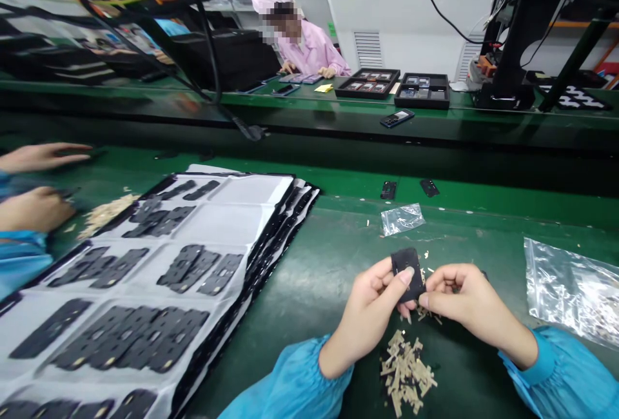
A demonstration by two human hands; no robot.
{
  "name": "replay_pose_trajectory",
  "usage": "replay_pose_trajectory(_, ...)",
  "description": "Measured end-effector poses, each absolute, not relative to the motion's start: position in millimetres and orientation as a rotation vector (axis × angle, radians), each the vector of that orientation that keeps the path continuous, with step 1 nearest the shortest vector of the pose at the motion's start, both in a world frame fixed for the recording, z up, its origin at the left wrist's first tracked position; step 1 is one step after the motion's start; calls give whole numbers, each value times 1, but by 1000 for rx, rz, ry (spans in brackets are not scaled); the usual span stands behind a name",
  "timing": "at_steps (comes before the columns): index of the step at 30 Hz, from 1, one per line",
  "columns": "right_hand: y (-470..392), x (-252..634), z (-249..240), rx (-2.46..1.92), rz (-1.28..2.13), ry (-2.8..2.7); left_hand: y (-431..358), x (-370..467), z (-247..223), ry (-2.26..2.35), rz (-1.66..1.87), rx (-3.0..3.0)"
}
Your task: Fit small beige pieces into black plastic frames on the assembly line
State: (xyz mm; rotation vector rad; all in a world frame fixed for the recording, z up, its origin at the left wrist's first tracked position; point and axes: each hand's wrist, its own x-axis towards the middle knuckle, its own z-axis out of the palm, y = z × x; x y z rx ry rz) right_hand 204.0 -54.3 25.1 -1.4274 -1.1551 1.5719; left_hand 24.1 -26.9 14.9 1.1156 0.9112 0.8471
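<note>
My left hand (365,306) grips a small flat black plastic plate (405,260), thumb on its face and fingers behind. The plate is held tilted up above the bench and has a round mark near its middle. My right hand (467,296) is closed in a pinch at the plate's right edge; whatever is between those fingertips is hidden. Below the hands lies a loose pile of small beige strips (406,374). More strips are scattered just behind the plate.
To the left, stacked white trays (236,206) bear several black plates (181,335). A small clear bag (402,220) and two black pieces (388,189) lie ahead; a larger clear bag (556,290) is at right. A co-worker's hands (36,209) are at far left; another person (309,45) sits opposite.
</note>
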Motion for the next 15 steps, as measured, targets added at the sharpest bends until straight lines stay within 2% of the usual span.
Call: replay_pose_trajectory(15, -54, 210, 21, -1400, 1549, -1242, -23, 25, 12, 906, 797, 1073)
